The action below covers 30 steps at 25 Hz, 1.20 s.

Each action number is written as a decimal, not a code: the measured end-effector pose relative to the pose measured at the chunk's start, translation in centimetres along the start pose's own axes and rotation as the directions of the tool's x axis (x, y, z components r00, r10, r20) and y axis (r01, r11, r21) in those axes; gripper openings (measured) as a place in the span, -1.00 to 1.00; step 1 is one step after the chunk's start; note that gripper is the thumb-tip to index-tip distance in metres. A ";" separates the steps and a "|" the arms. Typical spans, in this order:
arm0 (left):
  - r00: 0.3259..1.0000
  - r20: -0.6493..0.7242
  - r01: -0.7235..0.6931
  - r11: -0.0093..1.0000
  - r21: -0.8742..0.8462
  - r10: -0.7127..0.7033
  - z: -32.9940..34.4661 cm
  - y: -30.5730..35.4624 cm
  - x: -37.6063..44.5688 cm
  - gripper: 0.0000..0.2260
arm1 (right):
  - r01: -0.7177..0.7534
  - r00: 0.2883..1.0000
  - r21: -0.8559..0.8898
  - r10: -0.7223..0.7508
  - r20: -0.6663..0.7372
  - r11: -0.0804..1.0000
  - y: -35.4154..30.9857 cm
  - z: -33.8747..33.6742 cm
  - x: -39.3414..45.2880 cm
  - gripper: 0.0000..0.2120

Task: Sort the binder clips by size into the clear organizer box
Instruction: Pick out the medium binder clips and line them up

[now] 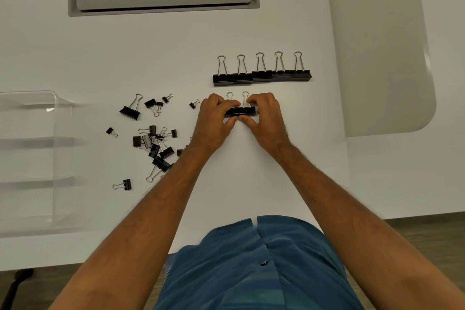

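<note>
Two medium clips [240, 110] sat side by side mid-desk, pinched in the narrow grip of my left hand [214, 121] and right hand [266, 121]. Five large clips [261, 75] lined up beyond; loose clips [153, 143] lay left, the clear organizer box [54, 133] at the desk's [289, 171] left edge.

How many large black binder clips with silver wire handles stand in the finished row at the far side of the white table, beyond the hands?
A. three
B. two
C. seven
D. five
D: the row of large black binder clips shows five wire handles side by side, beyond the left hand and right hand, which hold two more clips.
</note>
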<state>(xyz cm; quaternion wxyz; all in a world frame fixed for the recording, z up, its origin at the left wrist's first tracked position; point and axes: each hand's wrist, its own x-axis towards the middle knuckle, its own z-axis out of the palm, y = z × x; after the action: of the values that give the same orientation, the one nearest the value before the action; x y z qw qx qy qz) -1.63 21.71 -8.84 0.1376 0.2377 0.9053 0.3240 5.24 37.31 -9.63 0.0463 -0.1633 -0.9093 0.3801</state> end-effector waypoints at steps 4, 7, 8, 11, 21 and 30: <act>0.999 0.042 0.005 0.998 -0.058 -0.002 -0.7 -0.2 -0.6 -0.49 | -0.006 1.000 0.017 0.007 -0.004 1.000 -0.2 -0.5 -0.9 -0.44; 0.999 0.041 0.025 0.991 -0.135 -0.020 -2.5 -0.7 -2.0 -0.56 | -0.024 1.000 0.011 0.024 -0.014 1.000 -0.6 -1.1 -2.1 -0.46; 0.999 0.033 0.027 0.990 -0.137 -0.023 -3.3 -0.9 -2.8 -0.62 | -0.035 0.999 -0.005 0.035 -0.021 0.999 -0.8 -1.2 -2.6 -0.48; 0.999 -0.005 0.042 0.990 -0.137 -0.044 -5.4 -1.9 -5.4 -0.73 | -0.011 0.999 -0.051 0.009 -0.040 0.999 -1.9 -1.2 -4.3 -0.55; 0.961 -0.168 0.195 0.967 -0.162 -0.222 -13.9 -10.2 -10.3 -0.82 | 0.121 0.985 0.018 -0.122 0.120 0.992 -11.5 5.2 -7.2 -0.64; 0.957 -0.129 0.258 0.966 -0.032 -0.260 -17.8 -16.1 -8.6 -0.68 | 0.077 0.976 -0.055 -0.063 0.209 0.996 -15.6 9.2 -8.9 -0.52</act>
<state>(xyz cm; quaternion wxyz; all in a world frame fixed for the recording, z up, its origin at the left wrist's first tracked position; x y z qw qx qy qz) -6.98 -2.95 -5.17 0.1205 0.0943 0.9333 0.3250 7.65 17.83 -4.75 -0.0406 -0.0920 -0.9258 0.3643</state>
